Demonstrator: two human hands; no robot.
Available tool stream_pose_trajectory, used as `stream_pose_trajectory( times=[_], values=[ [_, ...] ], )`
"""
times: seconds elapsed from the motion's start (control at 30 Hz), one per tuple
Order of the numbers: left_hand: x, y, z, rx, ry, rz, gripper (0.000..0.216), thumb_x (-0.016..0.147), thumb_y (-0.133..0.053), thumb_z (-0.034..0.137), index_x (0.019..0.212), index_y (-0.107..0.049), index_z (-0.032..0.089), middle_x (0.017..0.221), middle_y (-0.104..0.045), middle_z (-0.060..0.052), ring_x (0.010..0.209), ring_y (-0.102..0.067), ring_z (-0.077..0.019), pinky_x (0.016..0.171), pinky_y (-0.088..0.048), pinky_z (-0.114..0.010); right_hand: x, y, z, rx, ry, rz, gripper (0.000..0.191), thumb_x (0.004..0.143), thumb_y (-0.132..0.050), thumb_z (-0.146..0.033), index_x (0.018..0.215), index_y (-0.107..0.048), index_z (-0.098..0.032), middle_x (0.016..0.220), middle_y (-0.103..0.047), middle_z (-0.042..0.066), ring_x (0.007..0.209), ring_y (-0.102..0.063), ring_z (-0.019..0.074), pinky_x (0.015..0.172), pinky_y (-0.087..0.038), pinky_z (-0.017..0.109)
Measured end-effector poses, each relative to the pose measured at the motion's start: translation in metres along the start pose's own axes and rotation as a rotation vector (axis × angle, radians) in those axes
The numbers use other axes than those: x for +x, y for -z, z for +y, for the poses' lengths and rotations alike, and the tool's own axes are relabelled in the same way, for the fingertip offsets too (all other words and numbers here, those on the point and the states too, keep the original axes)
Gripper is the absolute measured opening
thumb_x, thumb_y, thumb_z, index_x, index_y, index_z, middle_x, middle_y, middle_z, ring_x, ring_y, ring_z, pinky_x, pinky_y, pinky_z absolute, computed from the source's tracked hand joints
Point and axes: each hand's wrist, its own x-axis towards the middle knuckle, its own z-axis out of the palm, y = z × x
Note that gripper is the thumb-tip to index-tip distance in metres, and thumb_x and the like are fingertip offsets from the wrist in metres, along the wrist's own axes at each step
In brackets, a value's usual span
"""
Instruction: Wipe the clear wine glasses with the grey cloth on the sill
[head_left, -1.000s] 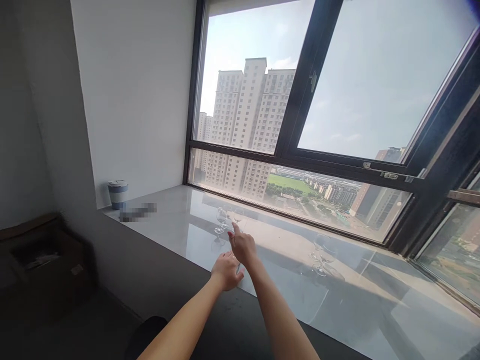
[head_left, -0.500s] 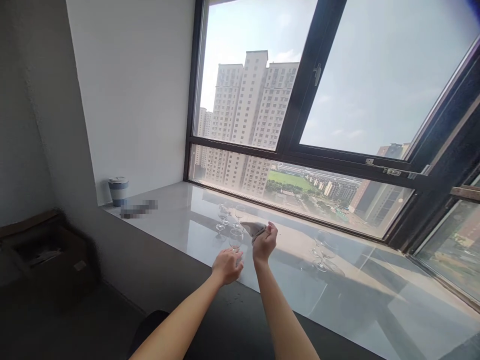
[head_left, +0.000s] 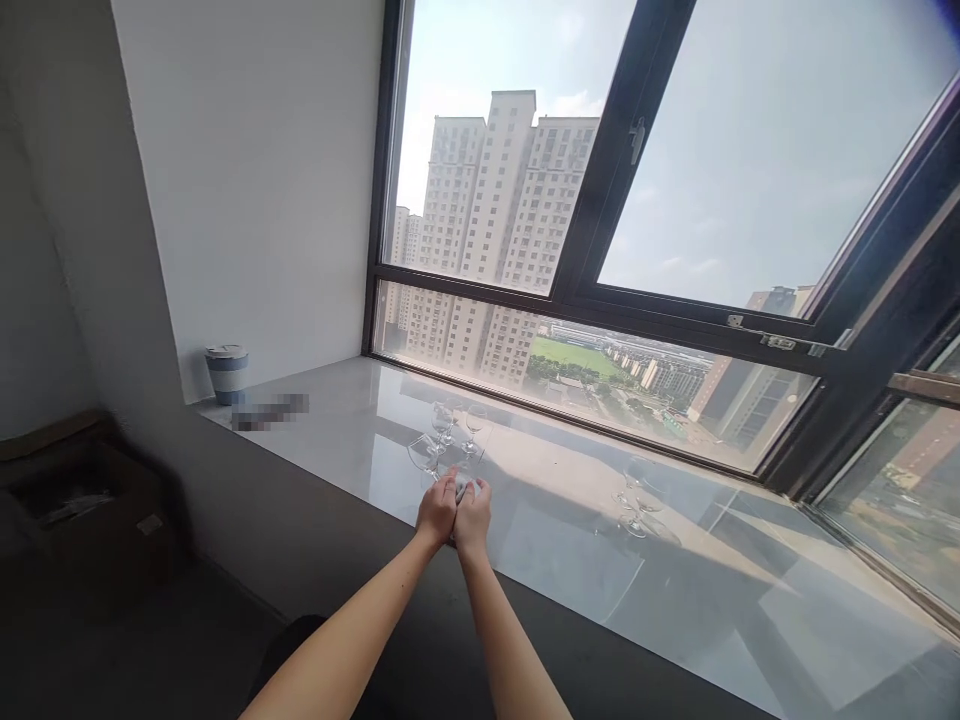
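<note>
My left hand (head_left: 437, 512) is closed round the stem of a clear wine glass (head_left: 424, 454), whose bowl tilts up and to the left above the marble sill (head_left: 540, 540). My right hand (head_left: 474, 515) presses against the left one and is closed on a small grey cloth (head_left: 460, 486) held at the glass's foot. Two more wine glasses (head_left: 459, 424) stand upright just beyond my hands. Another pair of wine glasses (head_left: 637, 500) stands further right on the sill.
A blue-and-white lidded cup (head_left: 226, 373) stands at the sill's far left by the white wall, next to a blurred flat object (head_left: 270, 411). Large dark-framed windows (head_left: 600, 180) rise behind the sill. A dark box (head_left: 82, 500) sits low at left.
The right hand picked up the grey cloth and came back down against the left hand. The left hand lifted the glass and tilted its bowl to the left.
</note>
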Motion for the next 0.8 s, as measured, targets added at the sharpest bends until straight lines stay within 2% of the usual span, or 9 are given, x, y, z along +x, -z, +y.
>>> stream_pose_trajectory(
  times=[0.13,0.23,0.33,0.43,0.5,0.57,0.7,0.73,0.8],
  values=[
    [0.000,-0.006,-0.001,0.058,0.019,0.002,0.047,0.097,-0.026,0.029,0.137,-0.051,0.026,0.136,-0.057,-0.003,0.122,-0.055,-0.0191,0.097,-0.044,-0.028,0.008,0.018,0.000,-0.020,-0.015,-0.001,0.055,0.093,-0.022,-0.042,0.130,-0.043,-0.008,0.118,-0.064,0.019,0.104,-0.064,0.0237,0.080,-0.047,0.029],
    [-0.001,-0.009,-0.002,0.082,0.000,0.025,0.047,0.097,-0.026,0.029,0.137,-0.052,0.025,0.136,-0.057,-0.004,0.121,-0.055,-0.0196,0.096,-0.044,-0.028,0.012,0.039,-0.003,-0.116,0.048,-0.047,0.056,0.094,-0.024,-0.043,0.137,-0.039,-0.011,0.112,-0.067,0.017,0.102,-0.064,0.0262,0.082,-0.046,0.034],
    [-0.003,-0.009,-0.001,0.109,0.011,0.049,0.047,0.097,-0.026,0.030,0.137,-0.052,0.024,0.138,-0.056,-0.003,0.124,-0.053,-0.0202,0.099,-0.043,-0.029,0.012,0.061,-0.009,-0.357,0.256,-0.070,0.056,0.091,-0.038,-0.043,0.140,-0.040,-0.017,0.118,-0.064,0.016,0.112,-0.058,0.0313,0.092,-0.040,0.045],
    [-0.007,-0.007,0.002,0.162,0.027,0.037,0.048,0.098,-0.025,0.032,0.138,-0.050,0.024,0.137,-0.057,-0.005,0.123,-0.053,-0.0214,0.098,-0.043,-0.031,0.003,0.084,-0.026,-0.402,0.506,0.060,0.044,0.088,-0.045,-0.036,0.128,-0.053,-0.018,0.124,-0.060,0.015,0.118,-0.052,0.0304,0.099,-0.035,0.049],
    [-0.010,-0.006,0.006,0.221,0.018,0.025,0.048,0.098,-0.027,0.034,0.138,-0.050,0.023,0.133,-0.060,-0.008,0.121,-0.055,-0.0236,0.096,-0.044,-0.033,-0.013,0.102,-0.047,-0.278,0.677,0.064,0.032,0.090,-0.043,-0.031,0.114,-0.059,-0.020,0.112,-0.064,0.011,0.108,-0.057,0.0255,0.094,-0.042,0.043],
    [-0.013,-0.005,0.008,0.278,0.003,0.008,0.046,0.096,-0.033,0.037,0.136,-0.051,0.022,0.128,-0.062,-0.011,0.116,-0.057,-0.0263,0.095,-0.044,-0.036,-0.040,0.122,-0.074,-0.123,0.857,-0.020,0.023,0.090,-0.044,-0.026,0.105,-0.061,-0.023,0.101,-0.066,0.007,0.097,-0.061,0.0212,0.084,-0.048,0.037],
    [-0.017,-0.008,0.008,0.347,-0.044,0.013,0.040,0.092,-0.043,0.038,0.126,-0.058,0.021,0.123,-0.063,-0.012,0.113,-0.058,-0.0272,0.097,-0.043,-0.037,-0.115,0.158,-0.129,0.059,1.213,-0.170,0.031,0.083,-0.054,-0.023,0.113,-0.058,-0.029,0.081,-0.066,0.002,0.070,-0.062,0.0183,0.066,-0.052,0.035],
    [-0.017,-0.010,0.007,0.359,-0.055,0.028,0.039,0.092,-0.044,0.038,0.123,-0.059,0.021,0.122,-0.063,-0.012,0.113,-0.057,-0.0269,0.098,-0.043,-0.036,-0.133,0.164,-0.139,0.086,1.282,-0.139,0.033,0.081,-0.056,-0.025,0.114,-0.057,-0.031,0.074,-0.066,0.000,0.063,-0.061,0.0185,0.061,-0.053,0.035],
    [-0.016,-0.013,0.005,0.379,-0.067,0.048,0.037,0.092,-0.044,0.037,0.121,-0.061,0.021,0.118,-0.064,-0.011,0.113,-0.057,-0.0267,0.098,-0.043,-0.035,-0.161,0.173,-0.154,0.108,1.283,-0.032,0.034,0.079,-0.059,-0.022,0.109,-0.059,-0.037,0.062,-0.062,-0.005,0.052,-0.058,0.0183,0.053,-0.052,0.035]
  ],
)
